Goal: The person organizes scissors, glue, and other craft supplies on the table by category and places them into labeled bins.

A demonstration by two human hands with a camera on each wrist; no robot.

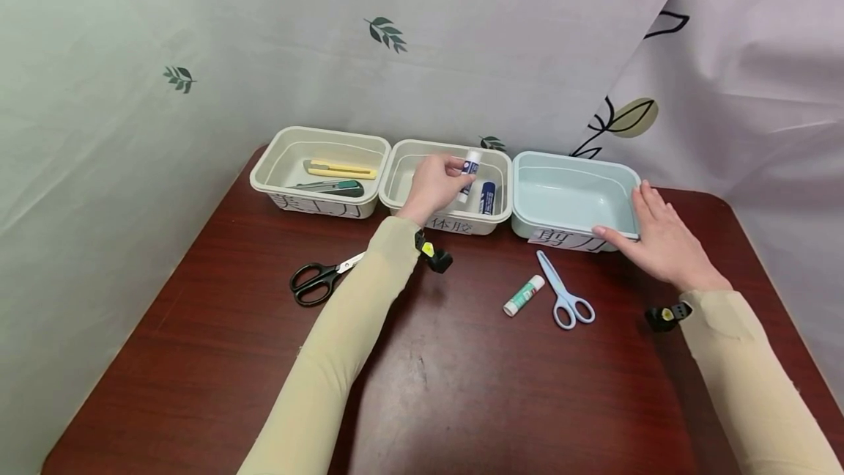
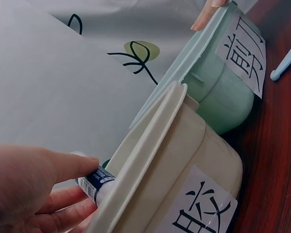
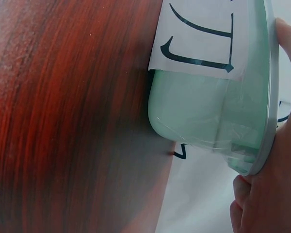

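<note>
My left hand pinches a white-and-blue glue stick between thumb and fingers, inside the rim of the cream middle bin. In the left wrist view the glue stick tilts, one end down behind the bin's wall. A dark blue glue stick lies in that same bin. At the right, my right hand rests on the corner of the light blue bin, its fingers straight along the side and its thumb over the front rim. The right wrist view shows this bin's outer wall close up.
A cream bin at the left holds a yellow utility knife and a grey-green one. Black-handled scissors lie partly under my left sleeve. A green glue stick and light blue scissors lie before the bins.
</note>
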